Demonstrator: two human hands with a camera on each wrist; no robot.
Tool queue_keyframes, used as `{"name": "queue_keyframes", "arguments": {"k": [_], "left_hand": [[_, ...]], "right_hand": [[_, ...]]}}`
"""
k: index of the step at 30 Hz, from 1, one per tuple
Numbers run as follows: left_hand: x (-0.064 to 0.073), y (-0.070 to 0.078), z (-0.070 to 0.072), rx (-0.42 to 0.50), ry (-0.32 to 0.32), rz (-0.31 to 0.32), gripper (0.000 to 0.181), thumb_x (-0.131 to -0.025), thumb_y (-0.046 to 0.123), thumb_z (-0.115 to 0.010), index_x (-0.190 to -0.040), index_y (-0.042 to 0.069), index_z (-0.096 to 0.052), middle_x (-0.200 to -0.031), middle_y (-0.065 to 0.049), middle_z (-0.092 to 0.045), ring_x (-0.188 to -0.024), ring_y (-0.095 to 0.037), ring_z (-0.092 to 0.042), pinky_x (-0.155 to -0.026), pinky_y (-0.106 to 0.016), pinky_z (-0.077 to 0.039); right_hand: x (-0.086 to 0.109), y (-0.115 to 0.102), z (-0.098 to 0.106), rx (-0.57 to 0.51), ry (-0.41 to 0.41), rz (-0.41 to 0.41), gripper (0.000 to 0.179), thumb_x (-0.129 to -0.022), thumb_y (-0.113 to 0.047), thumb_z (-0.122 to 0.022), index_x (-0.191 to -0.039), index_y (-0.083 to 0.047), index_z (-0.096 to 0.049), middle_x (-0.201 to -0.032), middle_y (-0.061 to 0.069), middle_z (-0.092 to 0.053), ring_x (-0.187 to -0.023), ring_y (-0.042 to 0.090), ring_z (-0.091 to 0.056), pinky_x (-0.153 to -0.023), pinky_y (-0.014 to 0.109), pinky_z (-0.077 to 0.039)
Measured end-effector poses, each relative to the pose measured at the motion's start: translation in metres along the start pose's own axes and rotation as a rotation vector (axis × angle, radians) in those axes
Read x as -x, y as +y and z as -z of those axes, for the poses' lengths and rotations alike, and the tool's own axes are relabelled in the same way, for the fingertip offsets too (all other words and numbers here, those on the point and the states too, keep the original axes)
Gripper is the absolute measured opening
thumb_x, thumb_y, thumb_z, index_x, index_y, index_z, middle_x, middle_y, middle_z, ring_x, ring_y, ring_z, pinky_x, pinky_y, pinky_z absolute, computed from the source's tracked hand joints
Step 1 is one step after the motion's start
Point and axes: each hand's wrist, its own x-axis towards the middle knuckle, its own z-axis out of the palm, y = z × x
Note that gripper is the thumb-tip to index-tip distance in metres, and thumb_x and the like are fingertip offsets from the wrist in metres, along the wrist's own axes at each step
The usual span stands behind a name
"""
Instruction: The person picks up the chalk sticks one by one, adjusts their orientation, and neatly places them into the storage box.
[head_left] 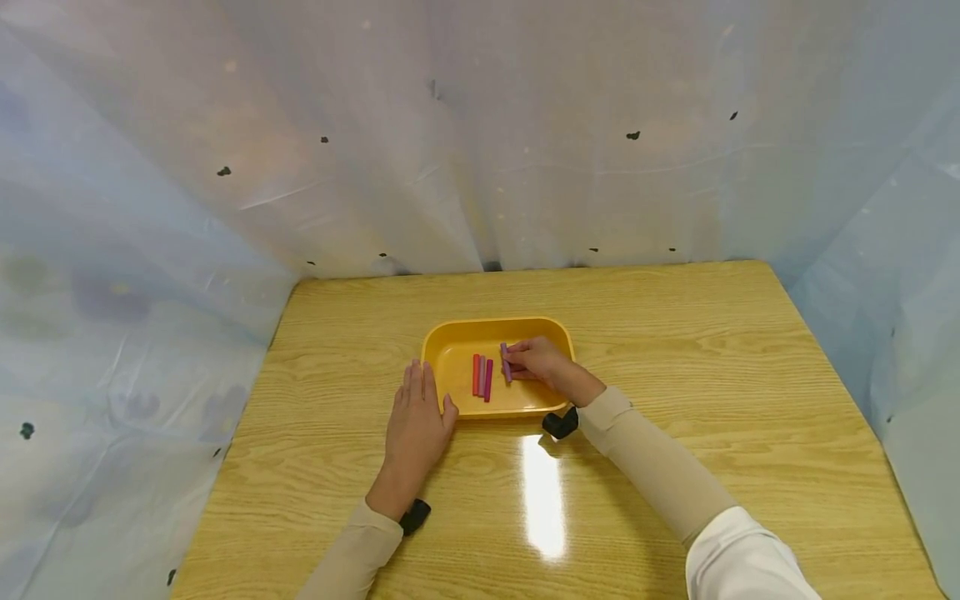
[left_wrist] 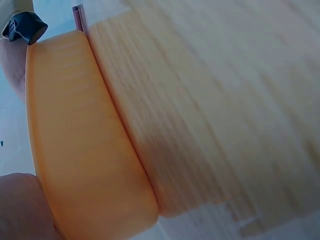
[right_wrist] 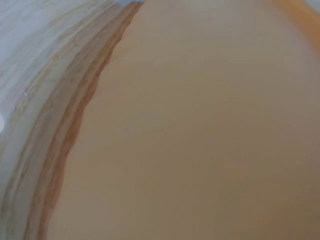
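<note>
A shallow yellow-orange tray point(head_left: 448, 358) lies on the table. Inside it, side by side, are a red stick point(head_left: 476, 375), a mauve stick point(head_left: 482, 377) and a magenta stick point(head_left: 488, 381), thin and short like crayons or chalk. My right hand point(head_left: 546, 364) reaches over the tray's right end and pinches a purple stick point(head_left: 507, 373) just right of that row. Fingers straight, my left hand point(head_left: 418, 421) rests against the tray's left end, its thumb at the front corner. The left wrist view shows the tray's outer wall point(left_wrist: 85, 135) up close.
The wood-grain table point(head_left: 337, 450) extends on all sides of the tray. Pale plastic sheeting point(head_left: 480, 183) hangs behind and at both sides. A black wrist camera point(head_left: 560, 423) on my right wrist sits beside the tray's front right corner. A blurred tan surface fills most of the right wrist view.
</note>
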Motion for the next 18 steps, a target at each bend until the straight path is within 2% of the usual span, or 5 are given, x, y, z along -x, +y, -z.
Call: {"name": "queue_keyframes", "arguments": {"k": [7, 18], "left_hand": [[-0.0004, -0.0006, -0.001, -0.005, -0.018, 0.004, 0.065, -0.094, 0.03, -0.045, -0.144, -0.007, -0.024, -0.148, -0.024, -0.022, -0.137, -0.033, -0.02, -0.106, -0.048, -0.026], [-0.0003, 0.0, 0.0007, -0.004, -0.015, -0.002, 0.065, -0.094, 0.029, -0.046, -0.144, -0.007, -0.024, -0.148, -0.024, -0.023, -0.137, -0.033, -0.022, -0.105, -0.048, -0.027]], "right_hand": [[0.0003, 0.0009, -0.0002, 0.015, -0.005, 0.001, 0.029, -0.096, -0.007, -0.049, -0.117, 0.012, -0.057, -0.099, 0.02, -0.064, -0.087, 0.025, -0.063, -0.08, 0.035, -0.052], [0.0037, -0.0016, -0.0013, 0.051, -0.002, 0.009, 0.029, -0.096, -0.008, -0.05, -0.118, 0.01, -0.057, -0.102, 0.021, -0.063, -0.089, 0.027, -0.064, -0.081, 0.037, -0.051]]}}
